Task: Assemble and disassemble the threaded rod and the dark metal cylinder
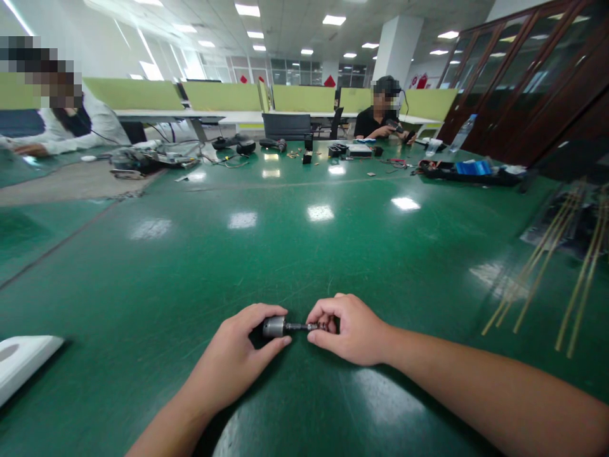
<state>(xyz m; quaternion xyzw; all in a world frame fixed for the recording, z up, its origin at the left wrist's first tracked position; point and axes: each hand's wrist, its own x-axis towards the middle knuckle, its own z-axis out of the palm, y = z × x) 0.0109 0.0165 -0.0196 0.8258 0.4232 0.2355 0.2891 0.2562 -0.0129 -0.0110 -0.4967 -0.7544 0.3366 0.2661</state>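
Observation:
My left hand (242, 349) curls round a short grey metal cylinder (275, 327) with small holes in its side, which looks like a small motor. From its right end a thin dark shaft (297, 327) points at my right hand (349, 330). The thumb and fingers of that hand pinch a small coiled or ridged metal piece (318, 327) at the shaft's far end. Whether this piece is fixed to the shaft, I cannot tell. Both hands are low over the green tabletop (266, 266), close together.
A white object (23, 362) lies at the left edge. Thin sticks (537, 266) reach in from the right. Electronic parts (152, 157), a black tray (471, 174) and a plastic bottle (462, 133) stand farther back. Two other people sit across the table, at left and at right.

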